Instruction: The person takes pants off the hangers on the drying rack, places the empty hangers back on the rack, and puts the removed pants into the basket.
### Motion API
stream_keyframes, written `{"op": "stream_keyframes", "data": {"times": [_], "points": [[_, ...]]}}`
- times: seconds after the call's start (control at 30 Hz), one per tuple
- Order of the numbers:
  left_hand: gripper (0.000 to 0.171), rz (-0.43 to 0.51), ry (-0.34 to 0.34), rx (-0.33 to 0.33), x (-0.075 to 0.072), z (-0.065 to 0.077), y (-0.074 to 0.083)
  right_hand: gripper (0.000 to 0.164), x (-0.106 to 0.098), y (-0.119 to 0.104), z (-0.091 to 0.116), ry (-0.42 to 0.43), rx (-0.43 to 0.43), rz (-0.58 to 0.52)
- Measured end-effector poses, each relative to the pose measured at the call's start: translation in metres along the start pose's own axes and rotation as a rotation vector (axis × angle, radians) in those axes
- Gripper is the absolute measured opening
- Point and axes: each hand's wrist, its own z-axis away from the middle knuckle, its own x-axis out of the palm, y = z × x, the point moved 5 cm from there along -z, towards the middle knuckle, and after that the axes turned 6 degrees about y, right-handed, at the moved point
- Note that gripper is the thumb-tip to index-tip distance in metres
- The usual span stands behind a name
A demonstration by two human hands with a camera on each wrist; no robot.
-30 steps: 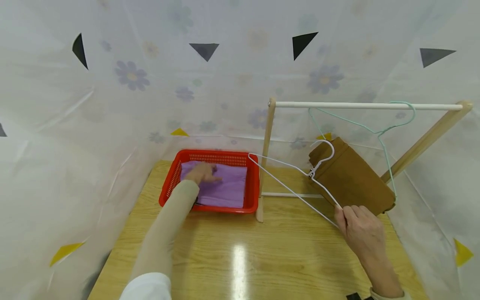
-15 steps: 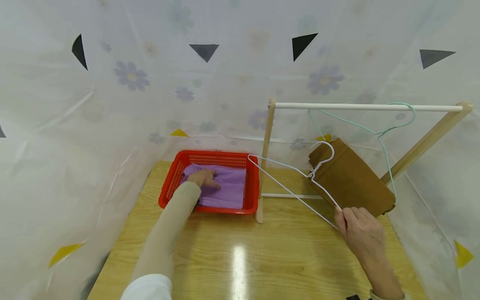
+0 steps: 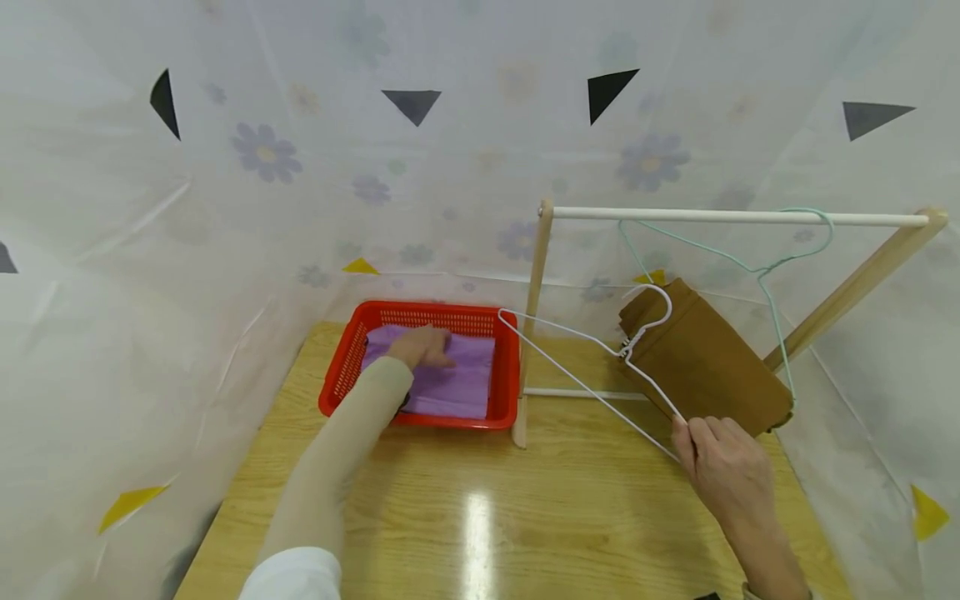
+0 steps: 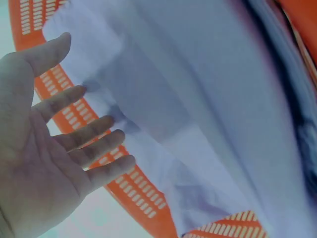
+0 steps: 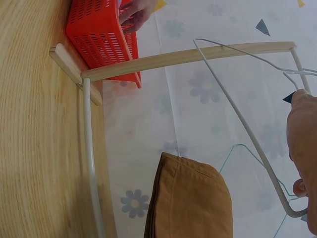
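Purple cloth lay in a red basket, between 7 and 8 o'clock of the head view's centre. Above it reached the left hand, thumb apart from the fingers, holding nothing. At 4 o'clock the right hand had its fingers curled round one arm of a white hanger. Beyond, toward 2 o'clock of that hanger, a green hanger hung from the rack.

Left wrist view: the palm stood at 9 o'clock, fingers extended and spread, fingertips over the cloth's edge; contact could not be told. Dark layers showed at 3 o'clock.

Right wrist view: the gripping hand, partly cropped, stood between 3 and 4 o'clock, with a folded brown cloth at 5 and the basket at 11.

The step in hand was judged to be reaching for the cloth, hanger held ready. The next move would call for pinching its edge, taking one layer only.
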Motion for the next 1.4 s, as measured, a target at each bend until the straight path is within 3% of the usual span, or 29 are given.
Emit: {"op": "stream_keyframes", "data": {"times": [0.27, 0.7, 0.83, 1.03, 1.4], "points": [[0.061, -0.06, 0.022, 0.135, 0.003, -0.008, 0.03, 0.051, 0.001, 0.001, 0.002, -0.008, 0.011, 0.002], [0.064, -0.134, 0.041, 0.208, 0.022, -0.016, 0.053, 0.051, 0.001, 0.0, 0.003, -0.009, 0.016, 0.003], [0.065, -0.162, 0.036, 0.18, 0.029, -0.017, 0.054, 0.051, 0.0, 0.0, 0.003, -0.003, 0.015, 0.0], [0.071, -0.161, -0.048, 0.116, 0.04, -0.019, 0.058, 0.052, -0.001, -0.002, 0.0, -0.007, 0.008, 0.015], [0.071, -0.197, -0.089, 0.082, 0.043, -0.018, 0.061, 0.052, -0.003, -0.004, -0.004, -0.013, -0.002, 0.02]]}}
